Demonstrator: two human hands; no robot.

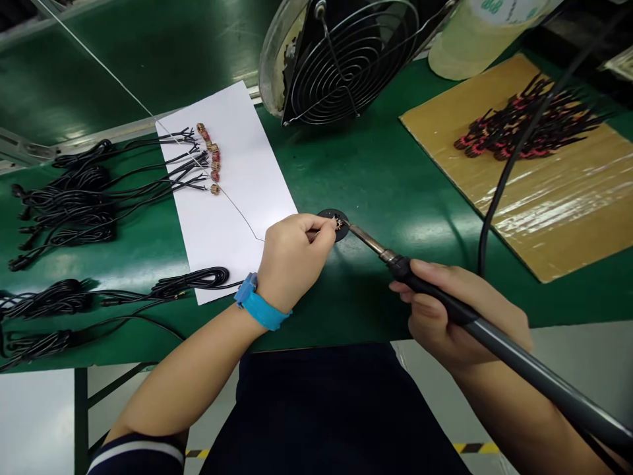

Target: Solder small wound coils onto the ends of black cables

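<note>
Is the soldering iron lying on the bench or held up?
Held up: the right hand grips the soldering iron above the green bench, pointing it at the black disc.

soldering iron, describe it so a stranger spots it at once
Find the green bench, then the right hand over its near edge. The soldering iron slants through that hand: a long dark handle with a bare metal shaft, which sets it apart from the coiled black cables.
</note>
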